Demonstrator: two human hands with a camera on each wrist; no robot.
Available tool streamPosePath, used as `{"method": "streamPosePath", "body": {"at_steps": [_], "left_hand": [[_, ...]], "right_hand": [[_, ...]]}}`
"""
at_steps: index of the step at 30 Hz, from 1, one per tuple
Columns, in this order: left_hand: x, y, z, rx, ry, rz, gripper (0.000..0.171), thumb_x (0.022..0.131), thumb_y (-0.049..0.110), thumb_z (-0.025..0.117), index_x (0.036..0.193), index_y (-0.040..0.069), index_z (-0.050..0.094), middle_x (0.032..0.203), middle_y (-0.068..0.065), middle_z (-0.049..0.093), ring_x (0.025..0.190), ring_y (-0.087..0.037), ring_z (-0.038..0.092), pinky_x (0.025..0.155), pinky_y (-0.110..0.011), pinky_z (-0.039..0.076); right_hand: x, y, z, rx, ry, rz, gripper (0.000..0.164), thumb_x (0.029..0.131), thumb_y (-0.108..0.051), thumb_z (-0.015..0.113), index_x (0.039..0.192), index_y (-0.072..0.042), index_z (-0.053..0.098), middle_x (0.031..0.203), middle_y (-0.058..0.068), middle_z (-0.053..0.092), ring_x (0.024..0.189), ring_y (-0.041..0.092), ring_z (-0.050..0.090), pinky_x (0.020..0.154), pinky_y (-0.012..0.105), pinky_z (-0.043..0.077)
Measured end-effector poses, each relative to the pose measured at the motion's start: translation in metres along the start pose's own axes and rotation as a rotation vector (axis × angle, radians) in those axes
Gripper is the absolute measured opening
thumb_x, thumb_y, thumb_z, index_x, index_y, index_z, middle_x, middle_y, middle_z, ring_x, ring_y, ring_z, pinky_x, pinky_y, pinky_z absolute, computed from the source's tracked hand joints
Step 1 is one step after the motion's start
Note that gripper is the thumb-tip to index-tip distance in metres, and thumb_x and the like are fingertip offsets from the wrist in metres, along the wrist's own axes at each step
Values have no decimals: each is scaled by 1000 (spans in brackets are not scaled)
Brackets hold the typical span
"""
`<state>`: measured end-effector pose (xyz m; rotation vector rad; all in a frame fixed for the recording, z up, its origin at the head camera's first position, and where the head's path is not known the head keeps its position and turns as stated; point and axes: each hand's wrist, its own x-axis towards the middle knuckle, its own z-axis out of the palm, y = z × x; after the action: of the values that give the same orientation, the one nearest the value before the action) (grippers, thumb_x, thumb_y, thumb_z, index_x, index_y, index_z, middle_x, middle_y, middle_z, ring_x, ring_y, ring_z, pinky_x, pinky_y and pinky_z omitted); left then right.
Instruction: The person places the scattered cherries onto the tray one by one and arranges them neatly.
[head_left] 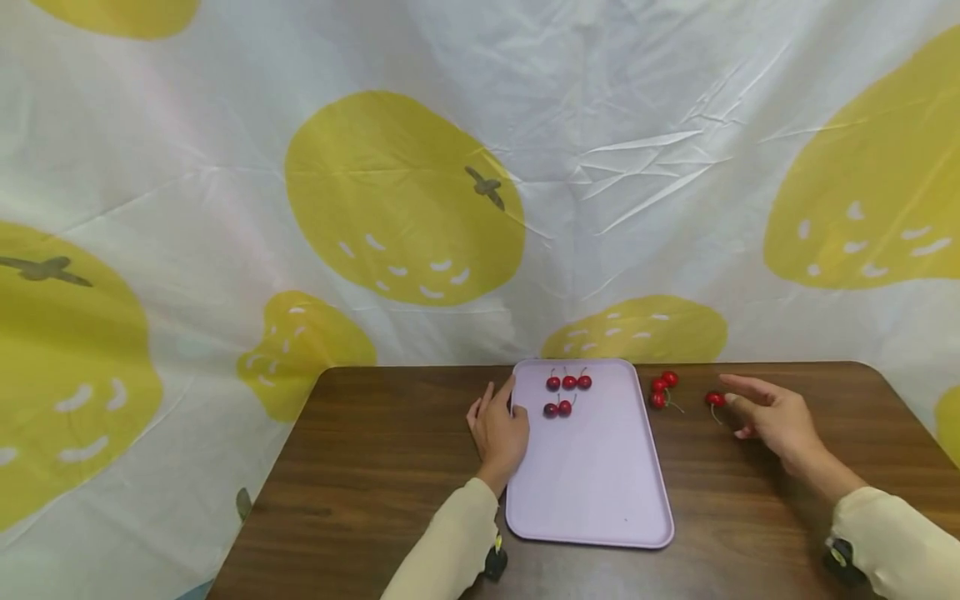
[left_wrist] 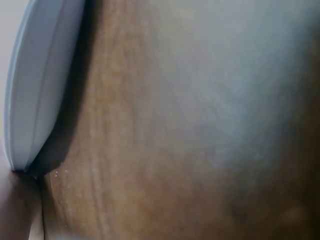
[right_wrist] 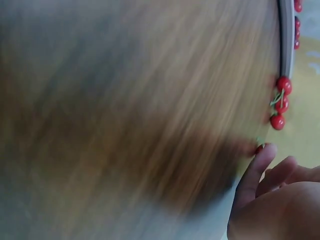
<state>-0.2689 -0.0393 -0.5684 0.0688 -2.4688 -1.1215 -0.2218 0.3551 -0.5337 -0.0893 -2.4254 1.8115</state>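
My left hand rests along the left edge of a pale lilac tray, fingers extended and thumb over the rim. In the left wrist view the tray's side wall shows, with part of the hand at the lower left. Beyond the tray's right side, my right hand is beside a red cherry with a green stem. Its thumb tip overlaps the cherry, while the index finger stretches out above it, apart. In the right wrist view the thumb partly hides this cherry.
On the tray's far part lie a row of three cherries and, nearer, a pair of darker cherries, stems pointing away. Three cherries cluster just right of the tray. A brown wooden table bears everything; a fruit-print cloth hangs behind it.
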Motion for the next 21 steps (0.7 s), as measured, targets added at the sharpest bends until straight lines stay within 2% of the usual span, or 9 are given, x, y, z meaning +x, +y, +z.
{"method": "streamPosePath", "body": {"at_steps": [2, 5, 6, 9, 12, 13, 21], "left_hand": [[0, 0, 0, -6, -8, -7, 49, 94, 5, 63, 142, 15, 69, 136, -3, 74, 148, -31, 54, 120, -52, 28], [0, 3, -3, -13, -24, -15, 48, 94, 6, 63, 142, 14, 69, 138, -3, 74, 148, -32, 53, 121, -54, 28], [0, 4, -4, -16, -33, -21, 48, 95, 6, 64, 142, 14, 69, 139, -3, 73, 149, -31, 53, 121, -54, 27], [1, 5, -6, -15, -42, -26, 48, 95, 6, 64, 142, 14, 68, 140, -3, 72, 149, -31, 53, 121, -54, 28], [2, 3, -4, -6, -28, -16, 48, 95, 6, 64, 142, 14, 68, 141, -2, 72, 148, -31, 53, 120, -53, 28], [2, 2, -2, -6, -20, -12, 48, 95, 6, 64, 142, 14, 68, 140, -2, 72, 148, -31, 53, 120, -53, 28], [1, -4, 2, -12, -6, -1, 49, 94, 7, 64, 142, 15, 69, 137, -2, 74, 148, -31, 54, 120, -53, 28]], "right_hand": [[3, 2, -2, -16, -25, -5, 35, 101, -13, 70, 131, -31, 75, 104, -44, 67, 66, 3, 69, 57, 29, 61], [8, 3, -3, -90, -54, -11, 39, 101, -17, 71, 140, -17, 71, 110, -45, 63, 78, -1, 69, 59, 30, 62], [8, 3, -2, -127, -53, -3, 41, 101, -20, 72, 141, -13, 69, 115, -41, 65, 77, 0, 68, 59, 30, 62], [10, -1, 0, -256, -65, 4, 50, 101, -28, 72, 144, -5, 64, 131, -10, 73, 70, 5, 68, 59, 30, 61], [11, -5, 2, -354, -63, 14, 52, 101, -33, 72, 144, -4, 64, 138, 24, 67, 59, 11, 67, 56, 29, 58], [11, -6, 3, -377, -65, 10, 53, 101, -33, 71, 144, -4, 63, 137, 29, 65, 57, 12, 67, 56, 29, 57], [9, -4, 6, -455, -24, -5, 48, 102, -36, 70, 140, -9, 68, 131, 29, 69, 54, 13, 67, 54, 28, 52]]}}
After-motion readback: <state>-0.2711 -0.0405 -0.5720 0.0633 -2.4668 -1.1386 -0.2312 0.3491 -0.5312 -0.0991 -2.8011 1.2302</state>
